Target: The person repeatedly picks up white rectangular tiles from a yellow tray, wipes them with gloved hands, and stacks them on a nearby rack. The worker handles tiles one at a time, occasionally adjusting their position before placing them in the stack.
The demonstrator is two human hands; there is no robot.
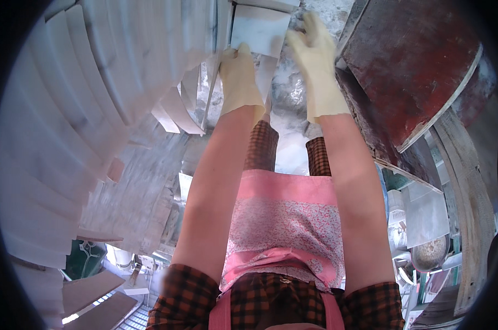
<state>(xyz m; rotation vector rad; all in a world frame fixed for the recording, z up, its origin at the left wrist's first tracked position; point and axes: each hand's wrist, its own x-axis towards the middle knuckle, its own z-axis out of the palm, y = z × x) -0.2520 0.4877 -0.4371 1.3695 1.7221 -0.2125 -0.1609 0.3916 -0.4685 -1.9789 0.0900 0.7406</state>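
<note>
Both of my hands wear cream rubber gloves and reach forward, away from my body. My left hand point(240, 77) is closed at the near left edge of a flat, white, tile-like slab point(260, 30); its fingertips are partly hidden against it. To the right of that slab, my right hand point(316, 63) has its thumb and fingers apart, slightly blurred, with nothing visible between them. Its thumb side is close to the slab's right edge. I cannot make out whether it touches.
Long stacked white slabs point(144, 49) curve along the left. A worn dark red board point(414, 60) with a pale edge rises at the right, close to my right arm. Beyond it stand a weathered wooden post point(466, 192) and a round bowl point(430, 253). Wet, whitened ground point(290, 91) lies below my hands.
</note>
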